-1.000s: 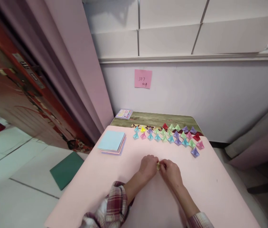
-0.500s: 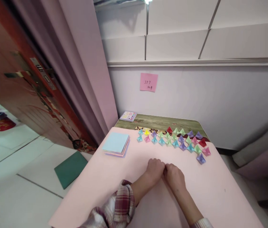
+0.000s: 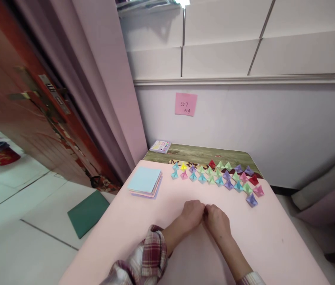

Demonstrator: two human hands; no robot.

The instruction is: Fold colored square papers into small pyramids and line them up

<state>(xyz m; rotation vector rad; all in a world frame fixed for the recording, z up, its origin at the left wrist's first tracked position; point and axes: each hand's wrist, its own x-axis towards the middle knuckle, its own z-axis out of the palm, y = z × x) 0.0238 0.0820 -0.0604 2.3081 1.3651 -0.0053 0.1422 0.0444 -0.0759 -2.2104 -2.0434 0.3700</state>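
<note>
My left hand and my right hand rest together on the pink table, knuckles up and fingers curled, fingertips meeting between them. Whatever they pinch is hidden now; a small yellow folded paper showed there a second ago. Beyond them lie two rows of several small folded paper shapes in blue, pink, green, purple, red and yellow. A stack of square coloured paper sheets, light blue on top, sits to the left of the rows.
A small paper pack lies on the wood-patterned strip at the table's far edge, against the wall. A pink sticky note hangs on the wall. Left: curtain, red door, green mat on the floor.
The yellow paper seen between my fingertips a second ago is now covered as both hands closed together. The view shifted slightly; the hands stayed in place.
</note>
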